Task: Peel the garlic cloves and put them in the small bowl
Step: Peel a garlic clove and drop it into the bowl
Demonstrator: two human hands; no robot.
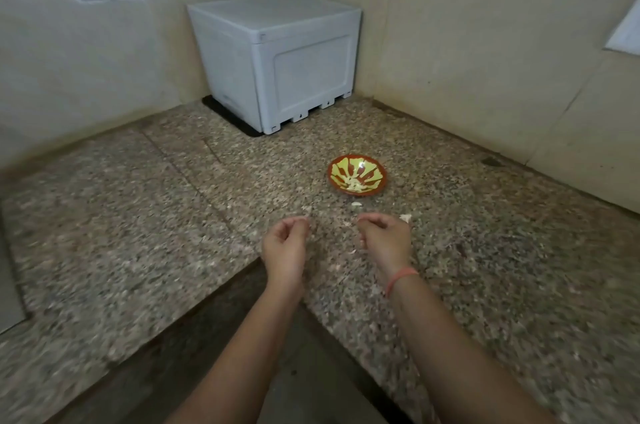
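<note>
Speckled granite surface (173, 233), open on all sides of the small bowl (333, 178). A white boxy plastic container (277, 60) stands well behind the bowl, in the wall corner. Left hand (285, 243) and right hand (384, 238) hover in front of the bowl, fingers curled toward thumbs (whether either pinches anything cannot be told). The round, brown-rimmed, yellow-patterned bowl holds pale peeled garlic cloves (355, 184). One loose clove (356, 204) lies just before it, long axis sideways.

The small bowl (372, 167) sits on the counter (207, 216), before the box (277, 60).
</note>
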